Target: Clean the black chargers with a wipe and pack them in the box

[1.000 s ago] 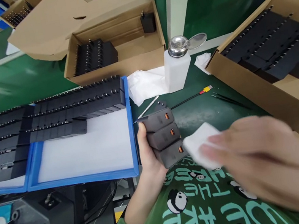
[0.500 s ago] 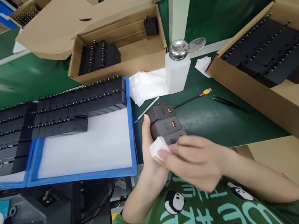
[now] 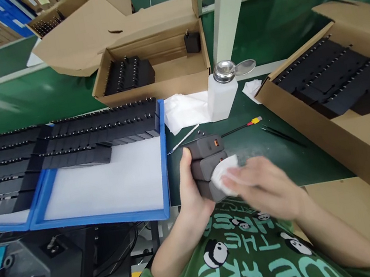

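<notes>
My left hand (image 3: 194,191) grips a row of black power adapters (image 3: 204,147), three of them visible, with the thumb along their left side. Orange USB ports show on the upper faces of two. In my right hand (image 3: 263,184), slightly blurred, is a folded white wipe (image 3: 225,172), pressed against the lower adapters and covering part of them. Just above the adapters lies a pen-like metal tool (image 3: 185,137). A black cable with a yellow plug (image 3: 255,121) runs on the green table behind them.
Blue-rimmed trays (image 3: 100,216) with rows of black adapters stand left. A cardboard box (image 3: 175,85) with adapters sits behind, and a larger box (image 3: 314,123) at right. A white pump bottle (image 3: 223,98) stands by crumpled white tissue (image 3: 185,110). Black tweezers (image 3: 283,135) lie right of the cable.
My right hand has moved the wipe rightward, from beside my left palm onto the faces of the adapters. My left hand still holds the adapters, now turned slightly, and the view has tilted a little.
</notes>
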The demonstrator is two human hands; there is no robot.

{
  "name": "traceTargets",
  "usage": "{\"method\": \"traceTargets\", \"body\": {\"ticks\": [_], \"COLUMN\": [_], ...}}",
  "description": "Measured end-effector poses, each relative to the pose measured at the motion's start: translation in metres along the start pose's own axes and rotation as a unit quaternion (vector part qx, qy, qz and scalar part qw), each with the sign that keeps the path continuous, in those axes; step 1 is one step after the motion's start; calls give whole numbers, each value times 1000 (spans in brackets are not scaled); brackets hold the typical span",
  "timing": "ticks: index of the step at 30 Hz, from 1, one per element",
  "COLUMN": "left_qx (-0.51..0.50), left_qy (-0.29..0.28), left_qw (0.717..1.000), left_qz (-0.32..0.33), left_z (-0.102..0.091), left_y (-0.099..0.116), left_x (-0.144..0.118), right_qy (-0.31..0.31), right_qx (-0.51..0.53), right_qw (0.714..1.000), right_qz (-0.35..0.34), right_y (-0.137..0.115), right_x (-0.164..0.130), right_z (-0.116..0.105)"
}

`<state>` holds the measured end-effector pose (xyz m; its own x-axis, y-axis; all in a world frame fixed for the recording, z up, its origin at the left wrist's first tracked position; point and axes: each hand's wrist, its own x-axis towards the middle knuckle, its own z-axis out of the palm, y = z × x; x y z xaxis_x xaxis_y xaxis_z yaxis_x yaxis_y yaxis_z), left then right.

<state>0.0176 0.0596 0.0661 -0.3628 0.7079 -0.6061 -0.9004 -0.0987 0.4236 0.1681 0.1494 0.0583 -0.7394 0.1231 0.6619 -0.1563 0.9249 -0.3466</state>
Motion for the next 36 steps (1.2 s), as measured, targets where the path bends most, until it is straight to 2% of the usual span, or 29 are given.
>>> {"method": "traceTargets", "body": {"ticks": [1,4,5,7,9,12,14,16,18,20,22,24,26,28,32,33,34,35,36], "left_qx": [13,51,57,76,102,118,123,130,151,187,219,239,257,281,349,386,438,497,555], "left_qy": [-4,-14,-16,-10,9,29,31,34,39,39,33,30,31,28,-3,-19,-41,-66,-93], "left_qw": [1000,999,998,995,988,983,982,979,973,962,952,944,934,916,870,842,797,734,655], "left_qz": [4,7,18,65,113,134,138,151,170,194,212,225,248,284,349,375,413,459,505], "left_z": [-2,-8,-9,-8,-5,-2,-1,0,1,1,0,-2,-6,-10,-16,-16,-16,-15,-13], "left_y": [2,4,4,0,-4,-8,-10,-11,-14,-19,-24,-26,-26,-22,-6,-2,2,5,7], "left_x": [-1,-2,-2,-2,-2,-1,0,1,3,6,10,13,17,19,16,14,12,9,7], "right_qy": [4,-61,-50,26,43,-46,-64,-30,39,73,20,-83,-160,-194,-217,-219,-208,-184,-152], "right_qx": [-40,-101,-106,-121,-130,-105,-94,-98,-95,-76,-49,-15,16,25,-23,-25,-17,6,41], "right_qw": [999,990,990,990,987,987,984,982,979,984,995,996,987,980,965,959,954,951,948], "right_qz": [25,79,80,74,82,116,135,158,176,145,80,28,14,35,147,181,217,249,275], "right_y": [10,31,33,32,33,43,49,44,29,7,-11,-20,-18,-5,28,32,34,34,32], "right_x": [-6,-25,-29,-32,-32,-36,-39,-35,-22,-1,17,23,12,-9,-46,-49,-49,-45,-40], "right_z": [1,-11,-16,-19,-14,-3,0,-3,-7,-9,-7,-6,-8,-13,-30,-33,-36,-38,-38]}}
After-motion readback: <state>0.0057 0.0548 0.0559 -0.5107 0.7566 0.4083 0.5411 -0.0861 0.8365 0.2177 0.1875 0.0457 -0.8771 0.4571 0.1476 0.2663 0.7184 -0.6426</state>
